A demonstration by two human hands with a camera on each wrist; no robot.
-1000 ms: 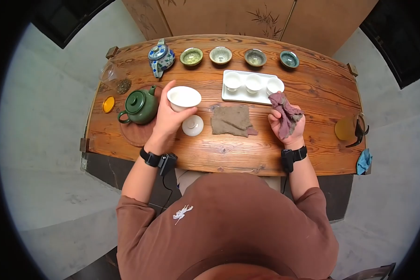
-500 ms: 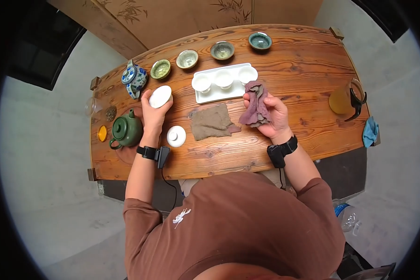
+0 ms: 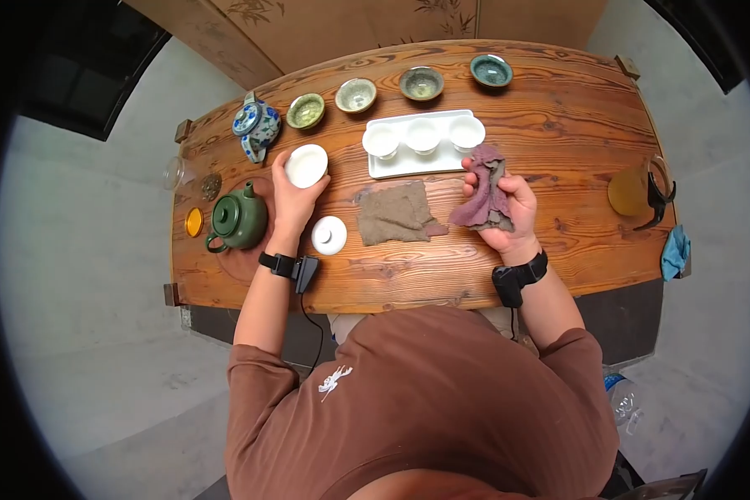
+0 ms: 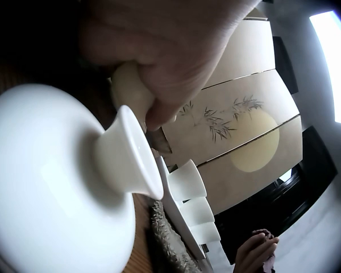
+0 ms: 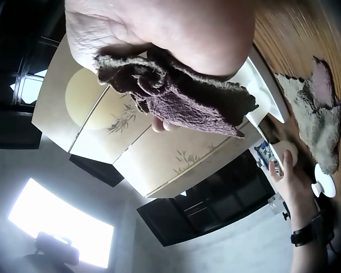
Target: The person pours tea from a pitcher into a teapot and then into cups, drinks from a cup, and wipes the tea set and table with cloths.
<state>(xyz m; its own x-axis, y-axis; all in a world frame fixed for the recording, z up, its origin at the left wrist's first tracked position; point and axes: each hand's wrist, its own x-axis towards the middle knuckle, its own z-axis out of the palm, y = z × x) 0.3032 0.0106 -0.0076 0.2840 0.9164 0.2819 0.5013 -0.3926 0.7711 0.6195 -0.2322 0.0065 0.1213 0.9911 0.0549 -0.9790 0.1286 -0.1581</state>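
Observation:
In the head view the left hand grips a white bowl by its rim, tilted, at the left of the table. The white lid lies on the wood just below that hand and looms large, knob showing, in the left wrist view. The right hand holds a crumpled purple and grey cloth, raised near the right end of the white tray. Between the hands a brown folded cloth lies flat. Three white cups, one of them a middle cup, stand on the tray.
A green teapot stands on a round board at left, with a patterned teapot behind it. Several glazed bowls, including a teal bowl, line the back. A glass pitcher and blue cloth are at the right edge.
The view has shifted and turned. The bowl has moved farther from the lid, and its tilt has changed. The purple cloth remains in the right hand, its folds lying differently.

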